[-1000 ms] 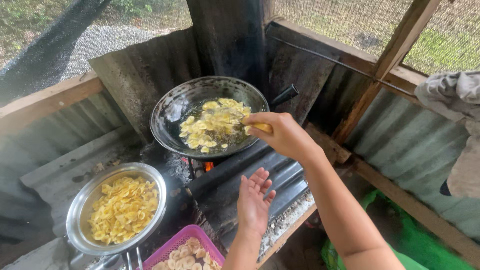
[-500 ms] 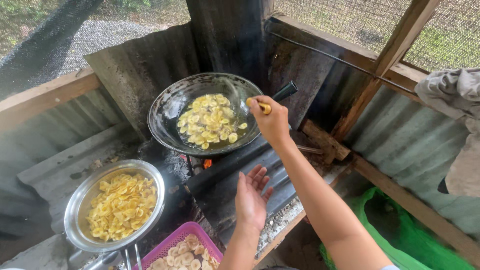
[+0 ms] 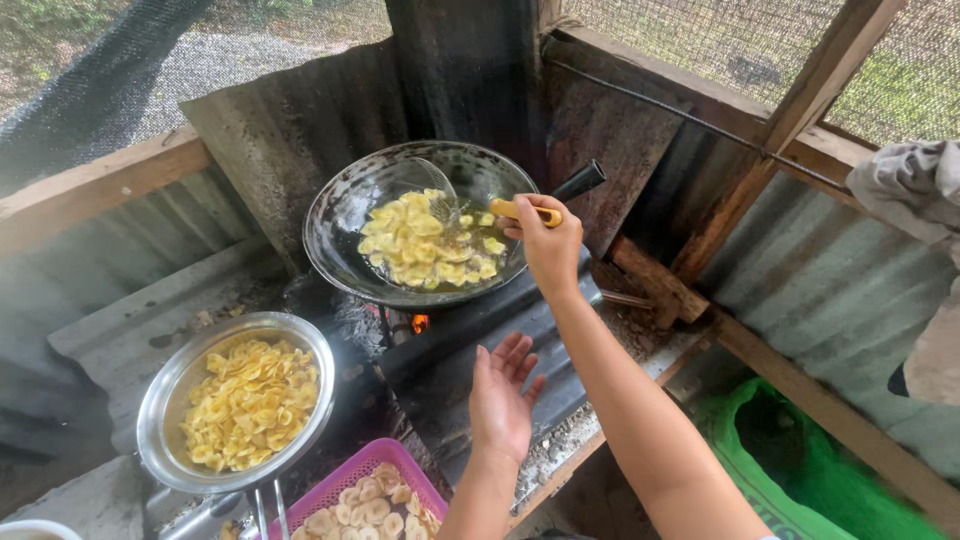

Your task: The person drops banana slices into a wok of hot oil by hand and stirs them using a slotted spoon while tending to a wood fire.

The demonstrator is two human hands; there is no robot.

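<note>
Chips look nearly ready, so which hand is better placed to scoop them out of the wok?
Probably the right hand: it already grips the yellow-handled skimmer over the chips in the wok. The left hand hovers open and empty, lower down.

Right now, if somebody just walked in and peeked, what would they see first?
Probably the big dark wok in the middle, full of yellow chips frying over a small orange flame. The right hand grips a yellow-handled wire skimmer dipped into it, while the left hand hangs open below. At lower left a metal bowl holds a heap of fried chips, beside a pink basket of pale raw slices.
</note>
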